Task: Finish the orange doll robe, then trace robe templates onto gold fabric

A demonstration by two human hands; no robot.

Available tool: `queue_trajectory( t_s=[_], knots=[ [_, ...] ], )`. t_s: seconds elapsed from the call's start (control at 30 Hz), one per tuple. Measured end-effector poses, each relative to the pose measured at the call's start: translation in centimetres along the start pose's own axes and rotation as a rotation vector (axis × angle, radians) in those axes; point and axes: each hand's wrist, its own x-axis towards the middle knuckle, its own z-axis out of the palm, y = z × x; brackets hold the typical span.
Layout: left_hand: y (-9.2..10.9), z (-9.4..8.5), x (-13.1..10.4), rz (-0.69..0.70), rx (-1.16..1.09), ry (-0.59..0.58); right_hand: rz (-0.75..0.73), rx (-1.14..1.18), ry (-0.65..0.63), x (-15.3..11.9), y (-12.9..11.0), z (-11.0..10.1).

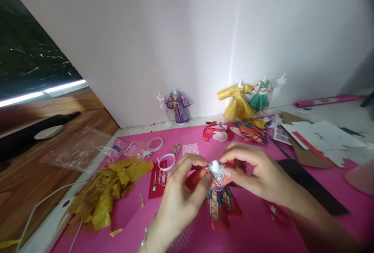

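Note:
A small doll mannequin in a red dress (219, 206) stands between my two hands, its white neck stub (215, 165) showing at the top. Beads and silvery trim cross its chest, and the skirt has a patterned, dark and gold panel. From the left, my left hand (187, 190) pinches the red cloth at the shoulder with thumb and fingers. On the other side my right hand (251, 169) grips the opposite shoulder, its thumb against the beaded collar. The fingertips hide part of the sleeves.
Crumpled yellow fabric (117, 186) lies left on the pink mat (131, 233), near tape rolls (166, 162) and a red card (154, 188). Dressed mannequins in purple (178, 107) and yellow (238, 103) stand by the wall. A black slab (315, 186) and paper scraps (327, 138) lie right.

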Motion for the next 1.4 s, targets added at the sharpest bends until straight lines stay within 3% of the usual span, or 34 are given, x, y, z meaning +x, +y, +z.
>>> queue_trajectory(
  t_s=[0.37,0.67,0.93,1.17,1.4],
  knots=[
    [-0.4,-0.8,-1.0,-0.013,0.114,-0.038,-0.022,-0.085,0.060,-0.8,0.6,-0.5],
    [-1.0,-0.4,-1.1,-0.027,0.108,-0.042,-0.009,-0.101,0.057,-0.9,0.6,-0.4],
    [-0.8,-0.8,-1.2,-0.057,0.086,-0.010,0.000,-0.156,0.161,-1.7,1.1,-0.9],
    [-0.2,-0.9,0.0,0.052,0.114,0.094,0.030,-0.162,0.293,-3.4,2.0,-0.9],
    [0.9,-0.9,0.9,0.141,0.133,0.056,0.101,-0.163,0.324,-5.6,3.4,-0.2]
  ],
)
